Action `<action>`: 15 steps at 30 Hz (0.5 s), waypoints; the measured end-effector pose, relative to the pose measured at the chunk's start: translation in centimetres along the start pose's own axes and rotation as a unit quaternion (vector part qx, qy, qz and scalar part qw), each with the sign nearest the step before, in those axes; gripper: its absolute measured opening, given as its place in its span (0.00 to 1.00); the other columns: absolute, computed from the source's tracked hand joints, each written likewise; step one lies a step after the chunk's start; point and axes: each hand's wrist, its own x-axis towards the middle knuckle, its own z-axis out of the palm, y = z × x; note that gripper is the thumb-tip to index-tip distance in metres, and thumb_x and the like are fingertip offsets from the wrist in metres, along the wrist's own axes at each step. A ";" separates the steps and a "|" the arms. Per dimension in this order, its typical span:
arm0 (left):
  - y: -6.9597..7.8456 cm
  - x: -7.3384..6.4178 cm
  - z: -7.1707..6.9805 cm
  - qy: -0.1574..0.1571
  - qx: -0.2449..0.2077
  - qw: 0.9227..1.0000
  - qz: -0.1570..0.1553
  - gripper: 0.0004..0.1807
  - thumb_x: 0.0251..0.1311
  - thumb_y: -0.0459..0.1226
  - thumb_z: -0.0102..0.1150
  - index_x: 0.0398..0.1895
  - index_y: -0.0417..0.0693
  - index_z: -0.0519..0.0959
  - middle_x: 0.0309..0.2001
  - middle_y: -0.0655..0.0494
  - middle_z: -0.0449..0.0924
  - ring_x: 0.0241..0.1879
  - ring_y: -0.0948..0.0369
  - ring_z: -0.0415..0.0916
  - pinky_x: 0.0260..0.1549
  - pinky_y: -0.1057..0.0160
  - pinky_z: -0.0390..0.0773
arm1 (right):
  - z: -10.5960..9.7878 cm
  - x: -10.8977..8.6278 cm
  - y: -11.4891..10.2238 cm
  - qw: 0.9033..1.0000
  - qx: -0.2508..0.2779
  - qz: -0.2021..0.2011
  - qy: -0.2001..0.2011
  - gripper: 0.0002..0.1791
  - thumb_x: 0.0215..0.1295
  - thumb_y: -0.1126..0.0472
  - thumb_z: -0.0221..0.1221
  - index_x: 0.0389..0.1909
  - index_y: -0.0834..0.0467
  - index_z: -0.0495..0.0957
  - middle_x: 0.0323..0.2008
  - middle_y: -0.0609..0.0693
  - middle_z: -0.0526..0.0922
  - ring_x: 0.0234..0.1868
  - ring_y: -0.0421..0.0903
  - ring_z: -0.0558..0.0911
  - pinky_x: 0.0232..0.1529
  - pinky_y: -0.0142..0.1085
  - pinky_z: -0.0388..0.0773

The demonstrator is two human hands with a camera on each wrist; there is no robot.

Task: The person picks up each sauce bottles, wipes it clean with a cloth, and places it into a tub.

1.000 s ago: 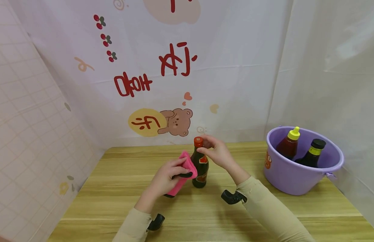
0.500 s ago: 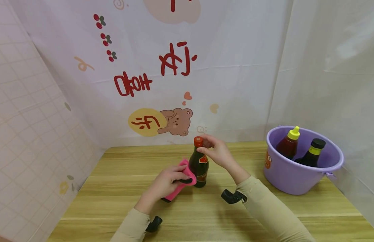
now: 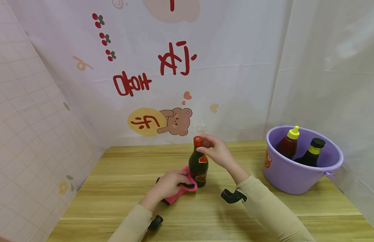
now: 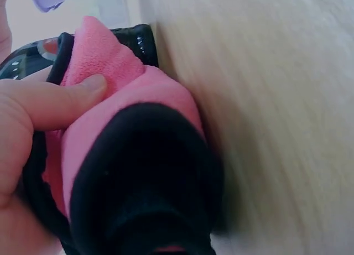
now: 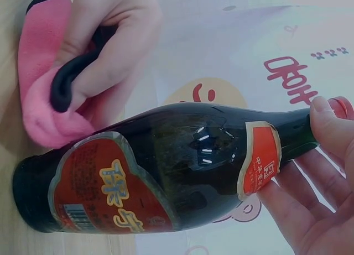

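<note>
A dark glass bottle (image 3: 198,164) with a red cap and red labels stands upright on the wooden table. My right hand (image 3: 216,152) holds it by the neck, thumb and fingers just below the cap in the right wrist view. My left hand (image 3: 171,184) pinches a folded pink cloth (image 4: 133,94) with black edging. The cloth lies against the lower left side of the bottle, beside its big label (image 5: 110,183). In the left wrist view the thumb presses on the pink folds, and the cloth hides much of the bottle.
To the right stands a purple bucket (image 3: 291,179). Inside are a yellow-capped squeeze bottle (image 3: 288,144) and a dark bottle (image 3: 310,153) with a black cap. A printed white sheet (image 3: 235,84) hangs behind the table (image 3: 202,218).
My left hand has moved the cloth down along the bottle, from about its middle to near its base. My right hand stays at the neck.
</note>
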 end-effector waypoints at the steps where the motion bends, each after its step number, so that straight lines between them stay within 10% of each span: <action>1: 0.0 0.1 0.1 -0.004 0.000 1.000 0.003 0.17 0.50 0.18 0.65 0.36 0.46 0.88 0.41 0.53 0.84 0.47 0.56 0.81 0.48 0.62 0.81 | 0.0 0.0 0.0 1.000 0.000 0.000 0.000 0.25 0.61 0.61 0.69 0.59 0.60 0.77 0.36 0.49 0.84 0.35 0.45 0.81 0.37 0.40 0.80; 10: 0.1 0.3 -1.0 -0.053 -0.003 0.998 -0.042 0.16 0.53 0.22 0.67 0.38 0.51 0.88 0.42 0.59 0.85 0.49 0.60 0.81 0.50 0.64 0.79 | -0.1 0.0 0.0 1.000 0.007 0.007 -0.004 0.25 0.60 0.62 0.69 0.59 0.60 0.77 0.37 0.50 0.84 0.35 0.46 0.81 0.37 0.39 0.81; 15: -0.1 -0.4 -3.5 -0.020 -0.012 0.994 -0.110 0.19 0.53 0.21 0.64 0.44 0.50 0.87 0.55 0.51 0.82 0.62 0.52 0.73 0.58 0.51 0.75 | -0.1 0.0 -0.1 1.000 0.013 0.007 -0.006 0.25 0.60 0.62 0.69 0.59 0.61 0.77 0.37 0.50 0.85 0.35 0.46 0.82 0.37 0.38 0.81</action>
